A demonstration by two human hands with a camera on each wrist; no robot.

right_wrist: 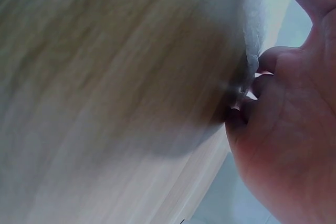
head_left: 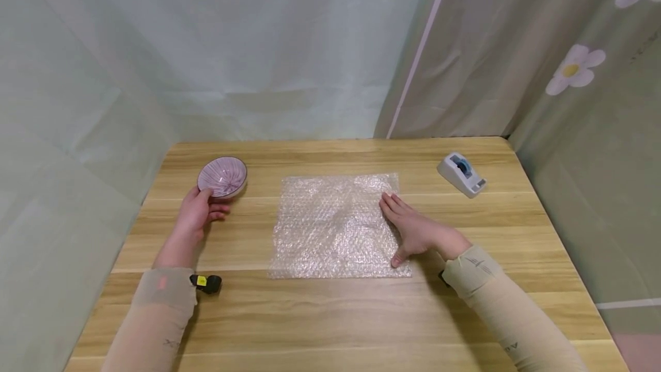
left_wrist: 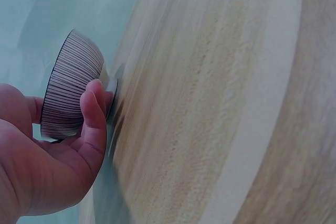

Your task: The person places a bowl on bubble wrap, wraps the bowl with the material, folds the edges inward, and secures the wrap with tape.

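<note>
At the table's back left, my left hand (head_left: 198, 211) holds a small striped bowl (head_left: 223, 177), thumb at the rim and fingers under its side. The left wrist view shows the bowl (left_wrist: 73, 85) with dark stripes outside, tilted, its foot close to the wood. A sheet of bubble wrap (head_left: 335, 228) lies flat in the middle of the table. My right hand (head_left: 413, 228) rests on its right edge with fingers spread and fairly straight. In the right wrist view the fingertips of my right hand (right_wrist: 289, 114) touch the edge of the bubble wrap (right_wrist: 253, 30).
A grey tape dispenser (head_left: 462, 174) with a blue roll stands at the back right of the wooden table (head_left: 330, 326). Pale curtains (head_left: 289, 50) hang behind and at both sides. A black strap device (head_left: 206, 283) sits at the left wrist.
</note>
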